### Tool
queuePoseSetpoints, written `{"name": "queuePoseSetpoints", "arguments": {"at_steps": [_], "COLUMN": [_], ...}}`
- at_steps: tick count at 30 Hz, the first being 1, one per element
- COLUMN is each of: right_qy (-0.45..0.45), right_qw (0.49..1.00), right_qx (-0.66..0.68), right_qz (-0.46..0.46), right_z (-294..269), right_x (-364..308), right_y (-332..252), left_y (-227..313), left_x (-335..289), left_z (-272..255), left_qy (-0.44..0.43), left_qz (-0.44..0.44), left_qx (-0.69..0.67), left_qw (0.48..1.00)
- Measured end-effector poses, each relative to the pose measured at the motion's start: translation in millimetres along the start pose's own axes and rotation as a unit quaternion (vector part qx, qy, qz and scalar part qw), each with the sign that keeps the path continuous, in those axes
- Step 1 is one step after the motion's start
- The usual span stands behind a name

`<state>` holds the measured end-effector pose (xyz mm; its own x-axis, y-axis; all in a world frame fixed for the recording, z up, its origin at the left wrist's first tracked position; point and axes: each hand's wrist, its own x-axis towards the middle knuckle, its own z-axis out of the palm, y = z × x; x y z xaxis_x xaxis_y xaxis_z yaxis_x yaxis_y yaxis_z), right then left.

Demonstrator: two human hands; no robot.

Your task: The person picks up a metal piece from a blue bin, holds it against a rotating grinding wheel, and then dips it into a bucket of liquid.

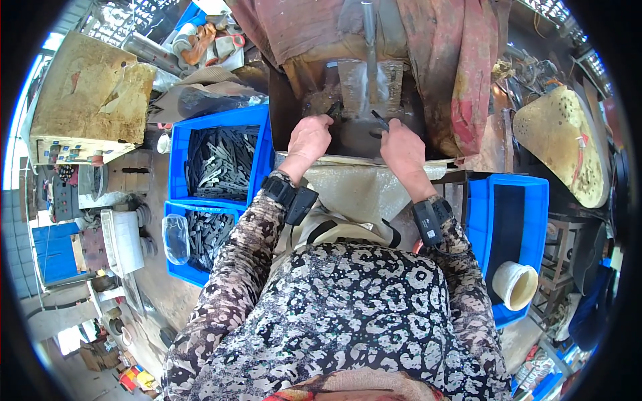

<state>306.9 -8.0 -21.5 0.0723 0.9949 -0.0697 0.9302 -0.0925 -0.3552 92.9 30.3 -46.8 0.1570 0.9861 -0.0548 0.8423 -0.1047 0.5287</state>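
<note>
My left hand (307, 142) and my right hand (405, 152) reach into a dark wet trough (348, 142), both with fingers closed. From the right hand's fingertips a slim dark metal piece (380, 121) points up and left; its exact kind is unclear. A small dark piece (333, 109) shows at the left fingertips, mostly hidden by the hand. Beyond and between the hands stands a tan, rough-faced wheel or block (391, 87). A metal pipe (370, 33) comes down over it, with a whitish wet streak below. Both hands appear slightly apart from the rough face.
Stained reddish cloths (461, 60) hang around the trough. At my left, a blue crate (175, 157) holds many dark slim metal pieces; a second blue crate (190, 273) below it holds more. On the right, a long blue bin (540, 214) contains a whitish cylindrical container (513, 284).
</note>
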Motion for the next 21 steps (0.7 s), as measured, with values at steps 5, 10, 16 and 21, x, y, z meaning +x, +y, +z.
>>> {"name": "queuePoseSetpoints", "arguments": {"at_steps": [5, 10, 16, 21], "right_qy": [-0.004, -0.022, 0.159, 0.377], "right_qw": [1.0, 0.999, 0.971, 0.908], "right_qx": [0.0, 0.044, 0.179, 0.16], "right_qz": [0.001, 0.015, -0.007, -0.085], "right_z": [-2, -1, -27, -92], "right_x": [-1, 3, 55, 132], "right_y": [1, 4, 4, -35], "left_y": [3, 4, -6, 11], "left_x": [-1, -1, -3, -5], "left_z": [-1, 0, 4, -5], "left_qy": [-0.004, -0.012, 0.003, 0.013], "left_qz": [-0.004, -0.015, -0.009, -0.001], "left_qx": [0.007, 0.0, 0.003, 0.032], "left_qw": [1.0, 1.0, 1.0, 0.999]}}
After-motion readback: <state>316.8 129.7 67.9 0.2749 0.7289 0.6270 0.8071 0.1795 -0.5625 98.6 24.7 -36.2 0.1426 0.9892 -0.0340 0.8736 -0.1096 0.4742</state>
